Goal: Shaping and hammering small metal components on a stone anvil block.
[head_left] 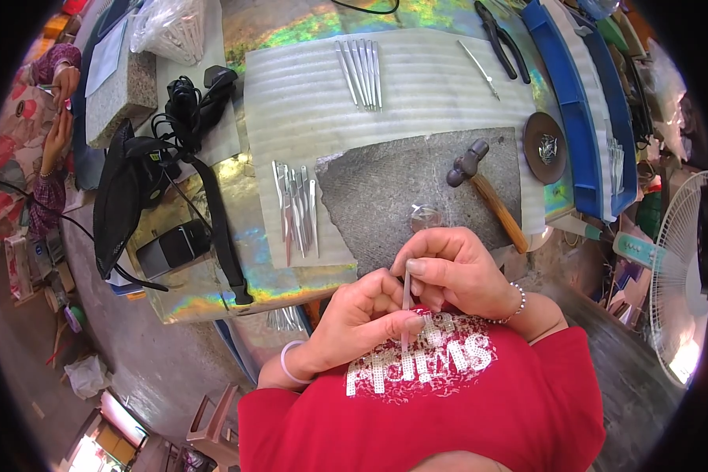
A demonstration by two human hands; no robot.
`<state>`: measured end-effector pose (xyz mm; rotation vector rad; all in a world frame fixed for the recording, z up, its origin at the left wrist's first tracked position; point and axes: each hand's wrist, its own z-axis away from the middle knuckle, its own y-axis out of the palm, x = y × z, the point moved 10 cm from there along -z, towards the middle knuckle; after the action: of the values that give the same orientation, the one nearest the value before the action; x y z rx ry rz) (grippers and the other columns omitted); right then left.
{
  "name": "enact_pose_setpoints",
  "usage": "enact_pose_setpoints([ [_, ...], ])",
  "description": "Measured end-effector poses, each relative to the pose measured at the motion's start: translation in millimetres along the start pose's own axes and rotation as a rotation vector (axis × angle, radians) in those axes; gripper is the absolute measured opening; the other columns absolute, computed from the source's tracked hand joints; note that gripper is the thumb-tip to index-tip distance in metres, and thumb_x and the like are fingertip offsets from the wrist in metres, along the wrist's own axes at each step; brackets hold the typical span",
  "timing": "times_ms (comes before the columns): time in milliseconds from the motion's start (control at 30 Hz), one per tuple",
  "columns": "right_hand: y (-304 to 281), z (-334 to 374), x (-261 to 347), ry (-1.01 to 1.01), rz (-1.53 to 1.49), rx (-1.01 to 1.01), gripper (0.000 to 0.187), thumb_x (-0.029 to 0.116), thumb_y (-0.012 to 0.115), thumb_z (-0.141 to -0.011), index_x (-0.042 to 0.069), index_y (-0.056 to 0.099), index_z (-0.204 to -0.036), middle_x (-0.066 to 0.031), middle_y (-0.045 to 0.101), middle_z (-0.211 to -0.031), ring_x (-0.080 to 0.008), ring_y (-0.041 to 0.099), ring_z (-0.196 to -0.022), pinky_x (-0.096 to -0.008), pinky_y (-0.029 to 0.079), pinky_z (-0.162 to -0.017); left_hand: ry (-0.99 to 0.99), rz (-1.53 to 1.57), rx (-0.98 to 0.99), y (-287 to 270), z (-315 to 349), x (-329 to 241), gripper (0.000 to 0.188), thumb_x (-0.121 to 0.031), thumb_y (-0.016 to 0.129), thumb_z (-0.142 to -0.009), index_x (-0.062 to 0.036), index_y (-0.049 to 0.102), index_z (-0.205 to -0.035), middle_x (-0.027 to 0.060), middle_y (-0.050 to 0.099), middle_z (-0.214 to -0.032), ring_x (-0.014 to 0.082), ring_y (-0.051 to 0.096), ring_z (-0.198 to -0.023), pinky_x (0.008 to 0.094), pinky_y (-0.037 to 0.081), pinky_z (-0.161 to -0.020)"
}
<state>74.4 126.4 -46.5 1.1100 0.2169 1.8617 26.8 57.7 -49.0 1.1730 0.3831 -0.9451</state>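
Close to my chest, a slim silver metal strip stands nearly upright between my two hands. My left hand is closed on its lower part, thumb along it. With thumb and fingertips, my right hand pinches its upper end. Just beyond my hands lies a rough grey stone slab with a small clear round thing at its near edge. A hammer with a wooden handle rests on the slab. Left of it, several slim pointed metal pieces are laid side by side.
More metal pieces lie in a row farther back, one piece apart, by black-handled pliers. A brown dish holds small metal bits beside a blue tray. Black straps and a phone-like device are left. Another person's hands work far left.
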Motion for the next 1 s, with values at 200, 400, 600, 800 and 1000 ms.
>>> enact_pose_setpoints([
  [200, 2, -2, 1, -0.023, -0.011, 0.012, 0.015, 0.007, 0.051, -0.092, -0.003, 0.06, -0.098, -0.0047, 0.056, -0.066, -0.0069, 0.046, -0.049, -0.02, 0.037, -0.045, -0.018, 0.073, 0.048, 1, -1, 4, 0.018, -0.008, 0.057, -0.092, 0.003, 0.048, -0.102, 0.0109, 0.067, -0.085, 0.0115, 0.063, -0.077, 0.0245, 0.05, -0.071],
  [400, 2, -1, 1, -0.025, -0.016, 0.011, 0.015, 0.007, 0.051, -0.092, -0.003, 0.06, -0.098, -0.0045, 0.056, -0.066, -0.0068, 0.046, -0.048, -0.0198, 0.037, -0.044, 0.002, 0.094, 0.09, 5, -2, 2, 0.021, -0.01, 0.055, -0.093, 0.0038, 0.048, -0.107, 0.012, 0.067, -0.092, 0.0129, 0.064, -0.08, 0.0258, 0.051, -0.074],
  [600, -3, -3, 3, -0.03, -0.029, 0.017, 0.014, 0.007, 0.052, -0.092, -0.003, 0.06, -0.096, -0.0045, 0.056, -0.066, -0.0067, 0.046, -0.048, -0.0196, 0.037, -0.044, -0.006, 0.097, 0.104, 7, -8, 2, 0.022, -0.01, 0.054, -0.093, 0.004, 0.048, -0.108, 0.0132, 0.065, -0.097, 0.0134, 0.063, -0.081, 0.0262, 0.051, -0.073],
  [800, -8, 6, 18, -0.072, 0.068, -0.012, 0.015, 0.004, 0.053, -0.09, -0.001, 0.058, -0.104, -0.0057, 0.059, -0.073, -0.0064, 0.05, -0.053, -0.019, 0.04, -0.047, -0.032, 0.104, 0.12, 9, -6, 1, 0.024, -0.01, 0.054, -0.094, 0.004, 0.046, -0.111, 0.0128, 0.066, -0.091, 0.0148, 0.064, -0.081, 0.0265, 0.051, -0.072],
  [1000, -93, 27, 191, -0.913, 1.166, -0.719, 0.03, 0.015, 0.061, -0.084, 0.0, 0.054, -0.109, -0.0114, 0.062, -0.087, -0.0182, 0.061, -0.076, -0.029, 0.049, -0.069, -0.007, 0.059, 0.033, 2, -8, -14, 0.047, -0.007, 0.052, -0.094, -0.001, 0.029, -0.134, 0.0131, 0.066, -0.082, 0.0149, 0.063, -0.076, 0.0261, 0.05, -0.069],
])
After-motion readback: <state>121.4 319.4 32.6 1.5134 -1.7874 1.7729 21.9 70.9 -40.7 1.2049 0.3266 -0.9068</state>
